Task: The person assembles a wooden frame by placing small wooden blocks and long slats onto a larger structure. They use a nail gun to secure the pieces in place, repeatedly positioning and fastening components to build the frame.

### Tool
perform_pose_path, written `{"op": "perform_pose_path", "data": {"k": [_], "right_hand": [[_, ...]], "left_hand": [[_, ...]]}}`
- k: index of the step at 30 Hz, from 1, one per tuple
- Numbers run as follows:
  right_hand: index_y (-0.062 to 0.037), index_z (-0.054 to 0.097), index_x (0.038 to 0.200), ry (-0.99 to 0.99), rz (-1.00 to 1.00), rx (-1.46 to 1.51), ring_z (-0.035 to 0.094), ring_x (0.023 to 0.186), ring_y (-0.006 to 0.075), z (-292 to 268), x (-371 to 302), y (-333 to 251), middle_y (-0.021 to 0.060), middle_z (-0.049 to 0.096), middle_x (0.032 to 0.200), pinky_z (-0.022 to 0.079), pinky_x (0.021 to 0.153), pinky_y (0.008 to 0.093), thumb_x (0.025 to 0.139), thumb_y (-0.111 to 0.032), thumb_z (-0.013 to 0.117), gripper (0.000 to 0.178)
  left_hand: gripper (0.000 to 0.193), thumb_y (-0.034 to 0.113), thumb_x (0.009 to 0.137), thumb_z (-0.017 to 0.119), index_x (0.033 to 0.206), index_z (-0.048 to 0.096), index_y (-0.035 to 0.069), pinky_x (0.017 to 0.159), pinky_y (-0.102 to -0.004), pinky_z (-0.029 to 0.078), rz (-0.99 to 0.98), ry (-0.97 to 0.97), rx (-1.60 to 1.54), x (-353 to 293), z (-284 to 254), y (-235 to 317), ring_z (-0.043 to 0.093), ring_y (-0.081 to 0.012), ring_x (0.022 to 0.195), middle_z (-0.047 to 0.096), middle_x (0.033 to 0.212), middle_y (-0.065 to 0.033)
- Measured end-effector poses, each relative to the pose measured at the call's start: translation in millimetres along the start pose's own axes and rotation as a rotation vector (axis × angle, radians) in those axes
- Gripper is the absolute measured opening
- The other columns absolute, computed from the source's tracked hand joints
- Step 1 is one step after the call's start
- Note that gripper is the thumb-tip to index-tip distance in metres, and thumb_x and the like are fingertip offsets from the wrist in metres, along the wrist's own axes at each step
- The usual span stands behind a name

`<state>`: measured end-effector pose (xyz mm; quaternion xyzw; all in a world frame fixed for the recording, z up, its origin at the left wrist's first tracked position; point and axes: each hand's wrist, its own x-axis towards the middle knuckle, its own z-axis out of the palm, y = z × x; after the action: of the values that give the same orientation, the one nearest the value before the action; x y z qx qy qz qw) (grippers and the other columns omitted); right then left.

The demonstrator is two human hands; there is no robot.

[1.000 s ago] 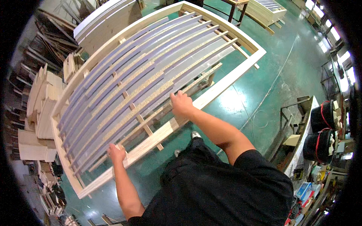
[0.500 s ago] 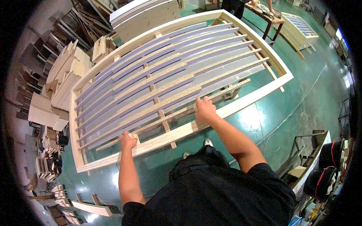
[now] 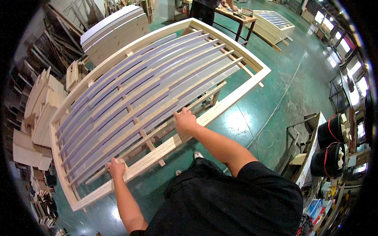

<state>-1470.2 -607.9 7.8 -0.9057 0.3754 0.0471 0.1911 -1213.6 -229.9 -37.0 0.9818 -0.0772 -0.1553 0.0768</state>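
A large rectangular wooden frame (image 3: 169, 147) lies flat in front of me, with lengthwise slats and grey-purple strips (image 3: 151, 88) inside it. One loose narrow wooden slat (image 3: 159, 129) runs along the near side, a short gap in from the near rail. My left hand (image 3: 116, 169) is closed over this slat toward its left end. Beside that hand, a small pale wood block (image 3: 124, 163) sits between slat and rail, partly hidden. Farther right, my right hand (image 3: 185, 120) has its fingers curled around the same slat, its wrist above the rail.
Stacked boards (image 3: 114, 35) stand behind the frame, and cut panels (image 3: 45, 110) at the left. A person (image 3: 203, 11) is at a workbench (image 3: 236, 15) at the back. Black buckets (image 3: 327, 159) sit at the right. A thin cable (image 3: 265, 139) lies on the green floor (image 3: 291, 102).
My view has turned right, so the frame and both hands appear farther left and the near-left corner lower. Both hands keep about the same places along the slat.
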Motion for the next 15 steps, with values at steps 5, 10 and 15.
{"op": "perform_pose_path", "data": {"k": [5,10,15], "right_hand": [[-0.0201,0.054,0.137,-0.066,-0.003,0.0,0.056,0.121,0.0443,-12,-6,1,0.0247,0.049,0.132,0.054,0.096,0.0512,0.083,-0.029,0.076,0.06],[-0.0204,0.054,0.136,-0.006,0.041,-0.008,0.059,0.118,0.0439,0,1,-1,0.0247,0.05,0.13,0.056,0.093,0.0505,0.083,-0.03,0.077,0.058],[-0.0204,0.054,0.137,0.032,0.065,-0.062,0.06,0.117,0.0438,16,10,-2,0.0253,0.051,0.129,0.057,0.09,0.0525,0.084,-0.03,0.075,0.057]], "left_hand": [[0.06,0.025,0.085,0.071,0.14,0.05,0.017,0.104,-0.0545,0.047,-0.015,0.017,0.058,-23,-16,27,0.049,-0.05,0.129,0.04,0.144,-0.0249],[0.06,0.024,0.084,0.07,0.14,0.05,0.017,0.104,-0.0557,0.047,0.029,0.044,0.03,-13,-6,11,0.048,-0.0511,0.129,0.039,0.145,-0.0241],[0.062,0.026,0.084,0.07,0.143,0.052,0.015,0.108,-0.0535,0.045,0.014,0.051,0.012,-16,-12,13,0.048,-0.0489,0.132,0.042,0.145,-0.0268]]}}
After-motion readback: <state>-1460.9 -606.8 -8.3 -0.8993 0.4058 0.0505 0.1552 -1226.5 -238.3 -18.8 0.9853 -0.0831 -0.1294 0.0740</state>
